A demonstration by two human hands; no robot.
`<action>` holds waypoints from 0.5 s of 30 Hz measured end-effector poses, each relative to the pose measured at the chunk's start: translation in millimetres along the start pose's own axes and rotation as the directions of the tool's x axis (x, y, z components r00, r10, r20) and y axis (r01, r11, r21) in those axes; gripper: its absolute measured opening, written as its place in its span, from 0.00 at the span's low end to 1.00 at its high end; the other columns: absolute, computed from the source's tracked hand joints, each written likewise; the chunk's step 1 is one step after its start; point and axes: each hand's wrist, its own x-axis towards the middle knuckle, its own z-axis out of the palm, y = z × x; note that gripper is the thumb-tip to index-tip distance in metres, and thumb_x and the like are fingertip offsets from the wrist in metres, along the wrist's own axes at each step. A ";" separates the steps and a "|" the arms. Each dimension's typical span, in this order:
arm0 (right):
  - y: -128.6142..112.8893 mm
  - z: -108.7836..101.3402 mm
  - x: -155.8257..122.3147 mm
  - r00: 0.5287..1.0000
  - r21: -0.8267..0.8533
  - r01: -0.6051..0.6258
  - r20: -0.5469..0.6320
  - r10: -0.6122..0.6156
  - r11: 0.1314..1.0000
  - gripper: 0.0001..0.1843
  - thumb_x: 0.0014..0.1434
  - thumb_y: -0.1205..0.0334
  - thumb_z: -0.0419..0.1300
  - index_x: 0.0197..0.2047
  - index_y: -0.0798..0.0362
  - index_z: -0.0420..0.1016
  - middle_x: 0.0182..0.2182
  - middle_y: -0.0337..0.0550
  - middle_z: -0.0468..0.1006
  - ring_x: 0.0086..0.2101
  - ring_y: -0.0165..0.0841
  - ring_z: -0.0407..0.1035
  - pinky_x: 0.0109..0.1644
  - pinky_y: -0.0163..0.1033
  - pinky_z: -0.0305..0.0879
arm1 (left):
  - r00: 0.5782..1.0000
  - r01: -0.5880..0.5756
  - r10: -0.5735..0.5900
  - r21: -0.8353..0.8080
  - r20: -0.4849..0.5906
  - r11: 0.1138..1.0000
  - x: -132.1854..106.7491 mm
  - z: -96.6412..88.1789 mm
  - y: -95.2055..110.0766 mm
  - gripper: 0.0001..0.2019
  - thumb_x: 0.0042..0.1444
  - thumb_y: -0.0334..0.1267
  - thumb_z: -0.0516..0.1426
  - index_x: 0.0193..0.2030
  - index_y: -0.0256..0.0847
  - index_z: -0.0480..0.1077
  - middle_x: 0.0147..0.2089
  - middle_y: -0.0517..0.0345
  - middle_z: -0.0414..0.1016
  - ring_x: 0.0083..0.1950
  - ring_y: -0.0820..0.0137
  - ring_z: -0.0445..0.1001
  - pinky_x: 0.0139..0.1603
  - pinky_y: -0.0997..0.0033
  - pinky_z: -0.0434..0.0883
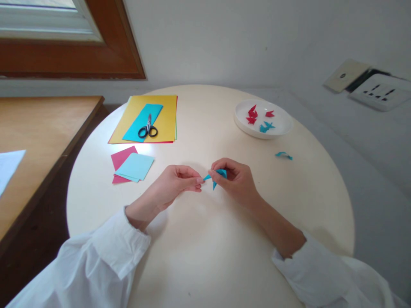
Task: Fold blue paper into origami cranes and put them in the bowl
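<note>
A small folded piece of blue paper point(217, 175) is held between both my hands above the middle of the round cream table point(205, 248). My left hand point(175, 184) pinches its left tip with thumb and fingers together. My right hand point(234, 177) is curled round its right part, with one point sticking out below the fingers. Both sleeves are white.
A white plate point(282, 128) at the back right holds several small red and blue folded pieces. A loose blue scrap point(284, 155) lies near it. Scissors point(148, 128) rest on blue and yellow sheets point(167, 119) at the back left. Pink and pale blue squares point(135, 167) lie closer. A wooden desk point(38, 141) stands left.
</note>
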 end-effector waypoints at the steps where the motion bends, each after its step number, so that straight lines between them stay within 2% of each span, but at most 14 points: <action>1: 0.0 -0.1 0.0 1.000 0.001 0.002 0.002 -0.002 1.000 0.09 0.47 0.58 0.62 0.23 0.52 0.68 0.21 0.37 0.70 0.24 0.27 0.61 0.25 0.35 0.56 | 1.000 0.003 -0.003 0.000 -0.003 1.000 0.1 -0.3 -0.1 0.03 0.38 0.32 0.63 0.21 0.37 0.73 0.23 0.57 0.73 0.28 0.72 0.71 0.32 0.73 0.71; 6: 0.1 -0.4 0.0 1.000 0.006 0.005 0.000 -0.005 1.000 0.09 0.47 0.59 0.63 0.23 0.52 0.68 0.21 0.37 0.70 0.23 0.27 0.61 0.25 0.35 0.57 | 1.000 0.002 -0.002 0.005 -0.010 1.000 -0.4 -0.5 0.3 0.05 0.39 0.32 0.64 0.21 0.36 0.72 0.22 0.58 0.73 0.27 0.74 0.71 0.32 0.73 0.70; 9: 0.7 -0.6 0.0 1.000 0.011 0.003 0.006 -0.003 1.000 0.09 0.47 0.59 0.63 0.23 0.52 0.69 0.20 0.36 0.69 0.24 0.28 0.61 0.25 0.35 0.57 | 1.000 0.014 -0.014 -0.025 -0.013 1.000 -0.5 -0.1 0.3 0.06 0.41 0.32 0.64 0.26 0.37 0.71 0.23 0.59 0.73 0.26 0.74 0.72 0.33 0.73 0.70; 12: 1.5 -1.4 0.0 1.000 0.011 0.000 0.004 0.000 1.000 0.09 0.47 0.58 0.63 0.23 0.52 0.69 0.19 0.36 0.69 0.24 0.28 0.61 0.25 0.35 0.57 | 0.999 0.031 -0.031 -0.081 -0.007 0.996 0.0 -0.6 -0.3 0.11 0.42 0.33 0.65 0.33 0.38 0.70 0.25 0.59 0.75 0.27 0.73 0.73 0.35 0.71 0.71; 15: 1.2 -2.0 0.1 1.000 0.007 -0.007 0.005 0.007 1.000 0.08 0.47 0.59 0.62 0.23 0.52 0.69 0.19 0.36 0.68 0.24 0.28 0.61 0.25 0.35 0.56 | 0.998 0.055 -0.052 -0.117 0.026 0.992 0.4 -1.6 -0.5 0.10 0.43 0.33 0.65 0.32 0.36 0.71 0.29 0.57 0.76 0.30 0.72 0.74 0.37 0.70 0.72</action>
